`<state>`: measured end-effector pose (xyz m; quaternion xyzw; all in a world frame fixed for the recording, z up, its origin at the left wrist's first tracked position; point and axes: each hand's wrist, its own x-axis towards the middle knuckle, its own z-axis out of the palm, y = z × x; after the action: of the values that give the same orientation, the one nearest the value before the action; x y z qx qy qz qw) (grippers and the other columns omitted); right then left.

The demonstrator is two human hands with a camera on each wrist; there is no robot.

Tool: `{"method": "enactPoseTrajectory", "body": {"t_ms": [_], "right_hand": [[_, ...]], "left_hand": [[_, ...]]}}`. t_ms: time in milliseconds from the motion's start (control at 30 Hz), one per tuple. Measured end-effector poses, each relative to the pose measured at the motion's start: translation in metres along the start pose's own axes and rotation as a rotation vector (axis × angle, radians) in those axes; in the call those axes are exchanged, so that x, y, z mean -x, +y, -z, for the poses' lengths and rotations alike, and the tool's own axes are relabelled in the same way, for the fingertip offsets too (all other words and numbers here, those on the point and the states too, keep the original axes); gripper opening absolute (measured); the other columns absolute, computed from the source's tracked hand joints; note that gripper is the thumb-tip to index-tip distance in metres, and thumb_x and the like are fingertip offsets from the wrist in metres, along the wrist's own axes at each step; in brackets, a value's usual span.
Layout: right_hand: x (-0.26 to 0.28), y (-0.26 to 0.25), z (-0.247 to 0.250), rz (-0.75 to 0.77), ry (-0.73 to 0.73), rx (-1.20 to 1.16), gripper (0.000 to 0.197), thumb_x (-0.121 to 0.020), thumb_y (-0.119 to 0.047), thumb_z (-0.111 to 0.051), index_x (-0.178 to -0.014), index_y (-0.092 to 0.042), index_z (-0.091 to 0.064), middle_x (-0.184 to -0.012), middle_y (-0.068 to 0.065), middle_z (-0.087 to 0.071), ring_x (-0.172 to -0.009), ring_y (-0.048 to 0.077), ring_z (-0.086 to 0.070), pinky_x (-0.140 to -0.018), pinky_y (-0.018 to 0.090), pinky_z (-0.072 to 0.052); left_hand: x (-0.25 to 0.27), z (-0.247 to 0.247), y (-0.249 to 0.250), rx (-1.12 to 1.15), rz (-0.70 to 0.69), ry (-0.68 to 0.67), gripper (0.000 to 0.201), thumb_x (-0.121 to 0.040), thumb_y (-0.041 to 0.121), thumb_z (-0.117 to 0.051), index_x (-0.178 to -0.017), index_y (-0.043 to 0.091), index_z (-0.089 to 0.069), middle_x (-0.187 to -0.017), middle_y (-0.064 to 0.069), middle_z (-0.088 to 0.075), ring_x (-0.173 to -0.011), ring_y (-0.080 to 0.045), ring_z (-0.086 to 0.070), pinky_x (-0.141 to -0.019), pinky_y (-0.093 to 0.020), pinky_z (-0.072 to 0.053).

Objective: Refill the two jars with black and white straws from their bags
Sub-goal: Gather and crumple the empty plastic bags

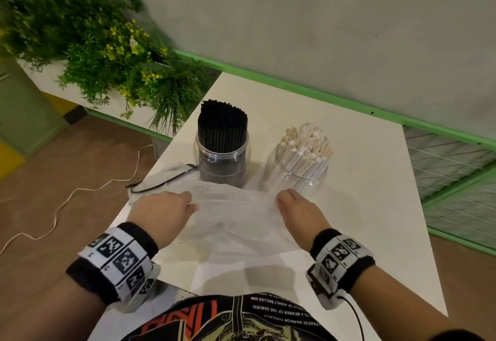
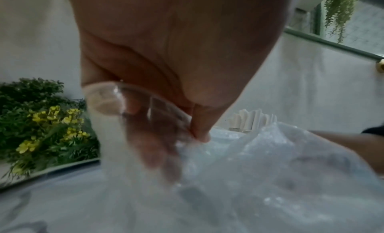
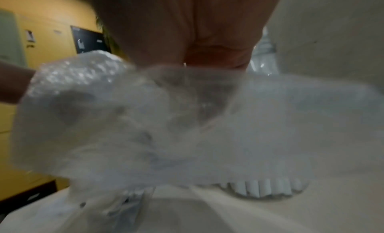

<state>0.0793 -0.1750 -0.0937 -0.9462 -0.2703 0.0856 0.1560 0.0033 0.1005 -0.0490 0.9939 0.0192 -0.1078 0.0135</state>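
Observation:
Two clear jars stand on the white table [image 1: 362, 206]. The left jar [image 1: 221, 163] is packed with black straws [image 1: 222, 128]; the right jar [image 1: 298, 171] holds white straws [image 1: 306, 143]. In front of them a clear, empty-looking plastic bag [image 1: 233, 214] is stretched between both hands. My left hand [image 1: 171, 210] grips its left edge, thumb and fingers pinching the film [image 2: 187, 131]. My right hand [image 1: 298, 210] grips its right edge, fingers wrapped in the plastic [image 3: 187, 105]. A second flat clear bag [image 1: 161, 179] lies left of the black-straw jar.
A planter of green foliage with yellow flowers [image 1: 107, 53] stands beyond the table's left edge. A white cable [image 1: 67, 201] trails on the brown floor. A green-framed rail and wire mesh [image 1: 456, 169] run along the wall at the right.

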Motion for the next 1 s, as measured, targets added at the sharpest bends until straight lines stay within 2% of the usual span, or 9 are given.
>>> {"method": "enactPoseTrajectory", "body": {"t_ms": [100, 200, 267, 367, 433, 600, 700, 833, 1000], "right_hand": [[0.001, 0.007, 0.009, 0.004, 0.167, -0.205, 0.013, -0.099, -0.014, -0.042, -0.095, -0.011, -0.054, -0.095, 0.002, -0.051, -0.076, 0.023, -0.057, -0.073, 0.041, -0.052], [0.005, 0.001, 0.021, 0.052, 0.328, -0.355, 0.011, -0.093, -0.006, -0.055, -0.090, -0.015, -0.061, -0.092, -0.002, -0.053, -0.078, 0.010, -0.054, -0.073, 0.021, -0.047], [0.010, -0.008, 0.033, 0.076, 0.394, -0.449, 0.012, -0.090, -0.006, -0.063, -0.090, -0.017, -0.064, -0.091, -0.004, -0.054, -0.078, 0.008, -0.053, -0.070, 0.011, -0.042], [0.014, -0.025, 0.056, 0.121, 0.452, -0.582, 0.011, -0.087, -0.007, -0.068, -0.090, -0.018, -0.067, -0.087, -0.004, -0.055, -0.073, 0.007, -0.052, -0.068, 0.010, -0.040], [0.016, -0.033, 0.070, 0.165, 0.458, -0.639, 0.014, -0.086, -0.008, -0.069, -0.093, -0.021, -0.067, -0.089, -0.002, -0.056, -0.074, 0.009, -0.053, -0.070, 0.011, -0.042], [0.025, -0.022, 0.092, 0.159, 0.473, -0.458, 0.035, -0.090, -0.040, -0.061, -0.123, -0.028, -0.055, -0.115, -0.008, -0.058, -0.107, 0.003, -0.055, -0.095, 0.018, -0.041], [0.030, 0.003, 0.097, 0.059, 0.438, -0.232, 0.047, -0.090, -0.060, -0.043, -0.127, -0.032, -0.052, -0.127, -0.010, -0.051, -0.122, 0.009, -0.043, -0.104, 0.028, -0.032], [0.030, 0.019, 0.106, -0.077, 0.485, -0.475, 0.026, -0.096, -0.042, -0.050, -0.121, -0.034, -0.054, -0.123, -0.010, -0.052, -0.116, 0.002, -0.047, -0.093, 0.009, -0.035], [0.024, 0.014, 0.111, -0.189, 0.587, -0.885, 0.008, -0.095, -0.013, -0.057, -0.100, -0.016, -0.062, -0.089, 0.006, -0.066, -0.080, 0.020, -0.065, -0.066, 0.026, -0.056]], "left_hand": [[-0.001, 0.005, -0.001, -0.061, -0.002, -0.032, 0.032, -0.100, 0.049, -0.024, -0.089, 0.023, -0.038, -0.081, 0.003, -0.054, -0.079, -0.020, -0.057, -0.060, -0.030, -0.039], [0.001, 0.014, 0.005, 0.036, 0.002, -0.034, 0.028, -0.094, 0.053, -0.037, -0.099, 0.027, -0.044, -0.100, 0.006, -0.059, -0.084, -0.016, -0.054, -0.068, -0.030, -0.043], [0.002, 0.020, 0.018, 0.168, -0.105, 0.121, 0.044, -0.081, 0.063, -0.045, -0.113, 0.033, -0.043, -0.117, 0.009, -0.051, -0.101, -0.015, -0.051, -0.083, -0.032, -0.044], [0.002, 0.040, 0.059, 0.266, -0.354, 0.264, 0.087, -0.068, 0.077, -0.045, -0.141, 0.038, -0.021, -0.147, 0.010, -0.024, -0.138, -0.016, -0.022, -0.114, -0.040, -0.022], [-0.008, 0.048, 0.083, 0.215, -0.395, 0.255, 0.096, -0.070, 0.075, -0.050, -0.147, 0.037, -0.006, -0.152, 0.010, -0.022, -0.143, -0.015, -0.017, -0.118, -0.045, -0.009], [-0.033, 0.053, 0.084, 0.327, -0.403, 0.430, 0.060, -0.085, 0.060, -0.036, -0.129, 0.020, -0.047, -0.117, 0.000, -0.058, -0.108, -0.023, -0.056, -0.093, -0.036, -0.042], [-0.039, 0.057, 0.070, 0.600, -0.366, 0.410, 0.061, -0.089, 0.062, -0.039, -0.121, 0.012, -0.049, -0.104, 0.001, -0.053, -0.101, -0.021, -0.052, -0.082, -0.026, -0.037], [-0.037, 0.068, 0.067, 0.821, -0.339, 0.410, 0.048, -0.089, 0.054, -0.039, -0.115, 0.015, -0.049, -0.100, 0.002, -0.057, -0.093, -0.013, -0.055, -0.075, -0.026, -0.037], [-0.027, 0.073, 0.070, 0.946, -0.304, 0.414, 0.040, -0.093, 0.060, -0.035, -0.104, 0.025, -0.050, -0.087, 0.010, -0.057, -0.078, 0.003, -0.053, -0.065, -0.016, -0.034]]}}
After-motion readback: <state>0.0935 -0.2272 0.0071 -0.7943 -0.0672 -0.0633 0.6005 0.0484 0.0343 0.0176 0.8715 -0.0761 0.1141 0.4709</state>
